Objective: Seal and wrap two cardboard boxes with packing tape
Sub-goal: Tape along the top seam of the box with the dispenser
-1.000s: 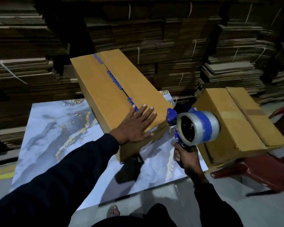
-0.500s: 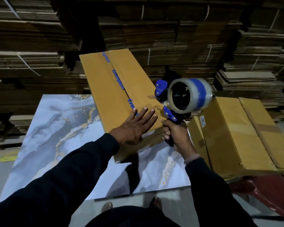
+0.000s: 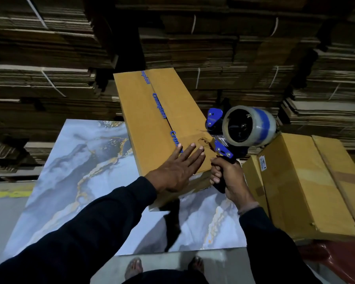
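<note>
A: Head camera, looking down — the left hand (image 3: 175, 171) reaches out from a dark sleeve, fingers straight and spread, lying flat on the near end of the long cardboard box (image 3: 162, 121).

B: And the right?

A: The right hand (image 3: 226, 177) has its fingers curled tight round the dark handle of the tape dispenser (image 3: 234, 136), holding it upright. The clear tape roll (image 3: 249, 126) faces the camera, above and just beyond the knuckles.

B: Where does the box sit against those fingers?

A: The long box lies on the marble-patterned tabletop (image 3: 74, 160), running away from the person, its centre seam with blue lettering passing just under the left fingertips. The dispenser's blue front end stands over the box's near right corner — whether it touches the cardboard, I cannot tell.

B: The other box?

A: A second cardboard box (image 3: 301, 185) rests to the right of the right hand on a red plastic chair (image 3: 336, 261). Bundled flat cardboard (image 3: 213, 48) is stacked behind.
</note>
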